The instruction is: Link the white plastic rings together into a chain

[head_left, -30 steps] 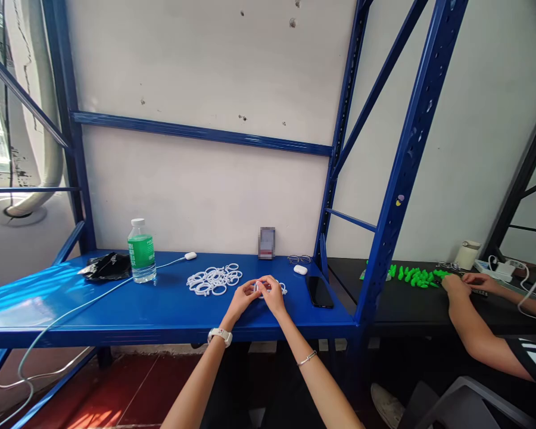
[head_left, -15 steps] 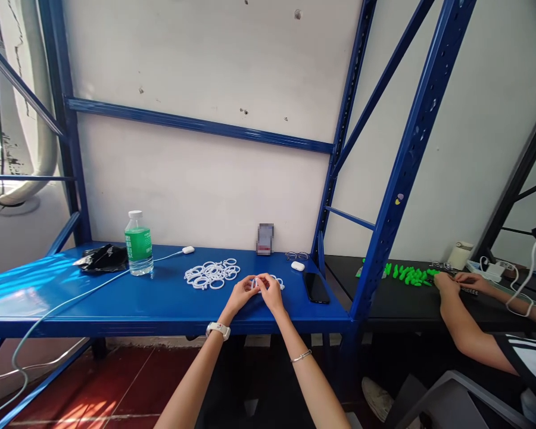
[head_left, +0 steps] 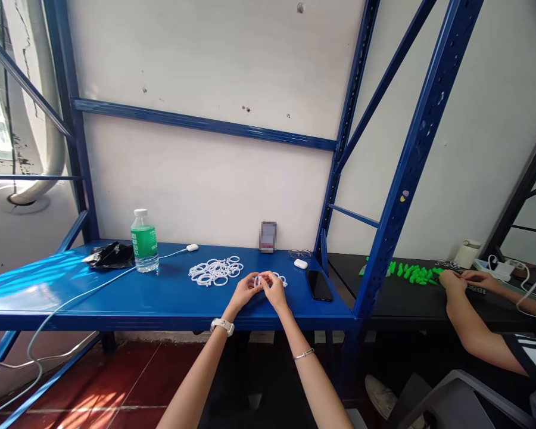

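My left hand [head_left: 245,292] and my right hand [head_left: 273,289] meet over the front of the blue table, fingertips pinched together. Between them they hold a small white ring [head_left: 257,280], mostly covered by the fingers. More white rings [head_left: 280,277] lie just behind my right hand, partly hidden by it. To the left of my hands a loose pile of white plastic rings [head_left: 216,271] rests on the table, several of them overlapping. A white watch is on my left wrist and a thin bangle on my right.
A bottle with a green label [head_left: 145,241], a black plastic bag [head_left: 111,256] and a white cable [head_left: 93,289] are at left. A black phone [head_left: 318,286], a white case [head_left: 300,264] and glasses [head_left: 300,254] lie right. A co-worker's hands [head_left: 455,280] work beside green pieces [head_left: 417,274].
The whole view has shifted slightly, with things appearing a little further right. Both hands stay together on the white ring, fingers only slightly moved.
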Demonstrator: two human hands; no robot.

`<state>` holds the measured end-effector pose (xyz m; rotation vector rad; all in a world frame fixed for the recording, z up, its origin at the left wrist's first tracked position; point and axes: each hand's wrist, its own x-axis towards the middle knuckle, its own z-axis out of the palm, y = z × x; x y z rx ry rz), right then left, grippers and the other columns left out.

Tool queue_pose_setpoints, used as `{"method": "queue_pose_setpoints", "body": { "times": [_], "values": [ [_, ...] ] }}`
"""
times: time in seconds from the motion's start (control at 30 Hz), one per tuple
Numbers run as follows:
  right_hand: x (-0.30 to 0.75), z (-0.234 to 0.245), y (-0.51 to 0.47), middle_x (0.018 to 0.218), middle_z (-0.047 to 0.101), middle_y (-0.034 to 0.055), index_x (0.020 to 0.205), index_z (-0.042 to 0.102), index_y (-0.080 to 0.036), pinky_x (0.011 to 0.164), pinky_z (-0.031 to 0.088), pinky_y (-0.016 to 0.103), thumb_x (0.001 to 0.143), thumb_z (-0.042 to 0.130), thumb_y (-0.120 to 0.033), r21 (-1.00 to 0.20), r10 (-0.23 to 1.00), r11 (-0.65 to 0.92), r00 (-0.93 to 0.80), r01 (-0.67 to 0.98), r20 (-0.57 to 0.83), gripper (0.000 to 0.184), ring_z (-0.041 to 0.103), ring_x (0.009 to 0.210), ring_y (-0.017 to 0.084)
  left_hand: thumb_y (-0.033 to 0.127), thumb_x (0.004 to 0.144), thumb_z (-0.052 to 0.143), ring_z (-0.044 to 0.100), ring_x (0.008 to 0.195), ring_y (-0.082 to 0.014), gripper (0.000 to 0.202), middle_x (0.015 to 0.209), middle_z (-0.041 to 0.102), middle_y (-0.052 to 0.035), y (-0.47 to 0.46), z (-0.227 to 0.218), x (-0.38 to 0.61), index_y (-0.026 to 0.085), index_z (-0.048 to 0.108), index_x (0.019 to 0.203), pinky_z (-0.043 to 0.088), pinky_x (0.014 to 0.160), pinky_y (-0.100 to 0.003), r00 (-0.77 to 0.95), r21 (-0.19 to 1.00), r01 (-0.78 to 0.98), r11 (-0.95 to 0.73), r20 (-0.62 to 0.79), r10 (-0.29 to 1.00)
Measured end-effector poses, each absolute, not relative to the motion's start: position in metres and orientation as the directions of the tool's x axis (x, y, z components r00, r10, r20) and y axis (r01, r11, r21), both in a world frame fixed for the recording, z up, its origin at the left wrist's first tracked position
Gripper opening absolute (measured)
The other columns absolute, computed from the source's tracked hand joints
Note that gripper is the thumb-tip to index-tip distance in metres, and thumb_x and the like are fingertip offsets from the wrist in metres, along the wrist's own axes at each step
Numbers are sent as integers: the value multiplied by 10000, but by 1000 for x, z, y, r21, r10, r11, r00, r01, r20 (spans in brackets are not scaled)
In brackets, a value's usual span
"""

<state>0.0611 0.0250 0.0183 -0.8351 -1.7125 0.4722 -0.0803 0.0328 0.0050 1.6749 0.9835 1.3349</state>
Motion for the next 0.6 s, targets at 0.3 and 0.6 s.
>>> {"method": "queue_pose_setpoints", "body": {
  "times": [0.3,0.6],
  "values": [
    [62,17,25,820,685,45,920,636,-203,683,529,278,897,497,-440,-694,752,650,-127,310,647,275,660,772,190,490,679,717,654,763,-204,560,841,705,-83,28,9,-80,132,635,1101,506,676,-269,140,908,116,-403,387,912],
    [62,17,26,826,685,41,869,628,-206,715,528,290,870,505,-371,-697,741,667,-141,263,656,206,658,768,184,453,656,727,649,813,-196,528,895,686,-71,30,9,-81,149,614,1072,524,724,-278,157,908,98,-408,391,907]
  ]
}}
